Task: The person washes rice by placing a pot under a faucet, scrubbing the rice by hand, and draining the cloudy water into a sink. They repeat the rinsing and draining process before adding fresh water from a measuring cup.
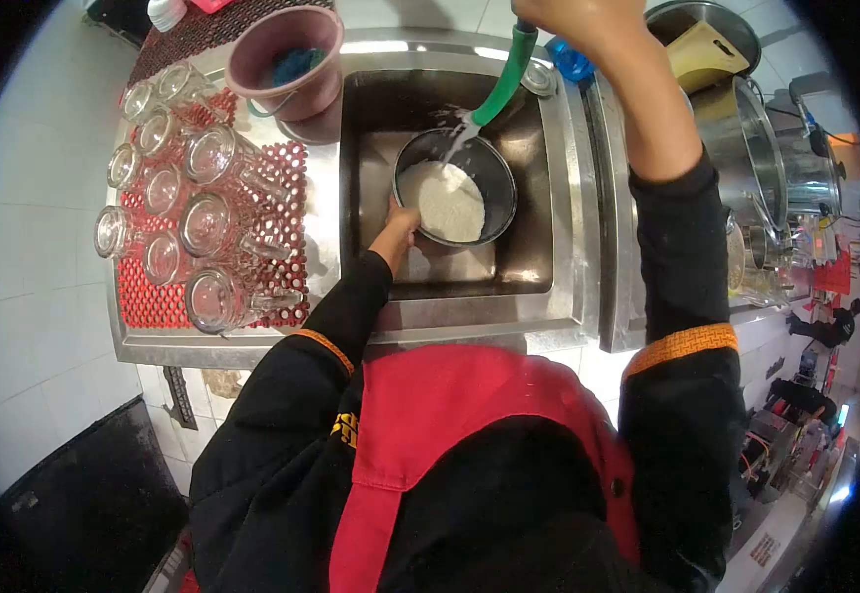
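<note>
A dark round pot (505, 188) sits in the metal sink (524, 267). White, grainy contents (440, 203) that look like rice in cloudy water fill part of it. My left hand (402, 221) grips the pot's rim at its left side. Water runs from a green hose (505, 84) into the pot. At the top edge of the view, my right hand (588, 22) is closed at the upper end of the hose; part of this hand is cut off by the frame.
Several upturned glass mugs (210, 225) stand on a red perforated mat (158, 306) left of the sink. A pink bucket (296, 99) holding a blue scrubber (296, 65) is behind them. Large metal pots (746, 138) and a yellow board (701, 57) are at right.
</note>
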Action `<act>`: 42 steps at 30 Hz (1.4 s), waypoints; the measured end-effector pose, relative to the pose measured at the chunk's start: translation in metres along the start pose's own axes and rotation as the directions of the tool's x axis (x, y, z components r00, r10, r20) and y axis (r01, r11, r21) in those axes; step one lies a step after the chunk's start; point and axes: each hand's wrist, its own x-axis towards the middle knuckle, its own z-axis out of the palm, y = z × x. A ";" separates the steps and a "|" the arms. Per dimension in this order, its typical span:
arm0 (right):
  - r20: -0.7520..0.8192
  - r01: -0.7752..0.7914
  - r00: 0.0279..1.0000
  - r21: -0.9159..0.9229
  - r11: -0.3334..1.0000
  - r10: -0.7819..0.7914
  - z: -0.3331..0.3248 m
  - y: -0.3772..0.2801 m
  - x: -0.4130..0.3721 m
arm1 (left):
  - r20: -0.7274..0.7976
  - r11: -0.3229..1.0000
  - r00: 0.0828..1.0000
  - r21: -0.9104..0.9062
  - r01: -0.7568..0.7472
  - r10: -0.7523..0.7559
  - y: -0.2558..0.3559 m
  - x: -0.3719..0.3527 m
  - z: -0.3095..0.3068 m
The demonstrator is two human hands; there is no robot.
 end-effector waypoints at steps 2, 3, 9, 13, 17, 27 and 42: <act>0.178 -0.269 0.960 0.356 0.895 0.218 -0.011 0.004 -0.010 | 0.021 1.000 1.000 -0.010 0.004 -0.004 -0.004 0.002 -0.003; 0.290 -0.404 0.912 0.495 0.770 0.291 -0.011 0.011 -0.009 | 0.041 1.000 0.999 -0.021 0.000 0.001 -0.003 0.000 -0.004; 0.295 -0.348 0.937 0.814 0.465 0.186 0.239 0.116 -0.091 | -0.065 0.983 0.991 0.139 0.123 -0.115 0.035 -0.054 -0.012; 0.682 -0.347 0.731 0.343 0.873 0.022 0.412 0.080 -0.180 | -0.023 0.976 0.985 0.138 -0.169 0.174 0.021 -0.030 -0.015; 0.595 0.265 0.672 0.362 0.894 -0.440 0.414 0.027 -0.191 | -0.393 0.751 0.700 0.581 -0.314 0.597 0.053 -0.070 -0.004; 0.751 0.116 0.647 0.070 0.991 -0.129 0.461 0.054 -0.151 | -0.341 0.832 0.833 0.505 -0.229 0.436 0.037 -0.044 0.055; 0.941 -0.837 0.332 0.324 0.442 -0.062 0.646 0.091 -0.260 | -0.201 0.996 0.980 0.086 0.031 -0.013 0.057 -0.006 0.052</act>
